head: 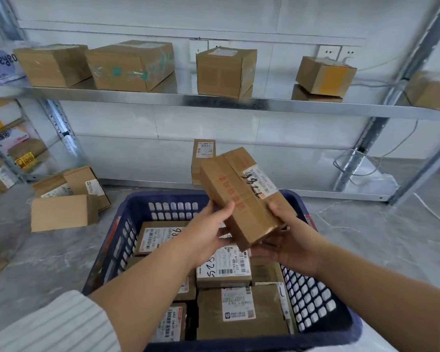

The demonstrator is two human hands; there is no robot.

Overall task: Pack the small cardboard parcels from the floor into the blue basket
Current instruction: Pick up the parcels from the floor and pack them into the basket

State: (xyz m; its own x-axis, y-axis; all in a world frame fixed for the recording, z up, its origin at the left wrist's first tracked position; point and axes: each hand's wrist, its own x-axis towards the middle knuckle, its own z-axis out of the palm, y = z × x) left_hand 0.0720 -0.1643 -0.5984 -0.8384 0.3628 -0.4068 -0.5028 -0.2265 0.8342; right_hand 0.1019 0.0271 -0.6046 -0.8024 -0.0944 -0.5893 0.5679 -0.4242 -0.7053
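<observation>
underfoot grey floor (pixel 48 262), blue basket (pixel 163 197), metal shelf (pixel 163 97) above

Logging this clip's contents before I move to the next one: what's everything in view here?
blue basket: 1, dark blue, on the floor
held parcel: 1, brown with red print, above the blue basket
packed parcels: at least six, brown with white labels, inside the blue basket
floor parcels: 3, brown, left of the blue basket
upright parcel: 1, brown, behind the held parcel
metal shelf: 1, silver, against the wall
shelf boxes: 5, brown, on the metal shelf
Deeyeo pack: 1, white and purple, shelf's left end
left hand: 1, grips the held parcel
right hand: 1, grips the held parcel
</observation>
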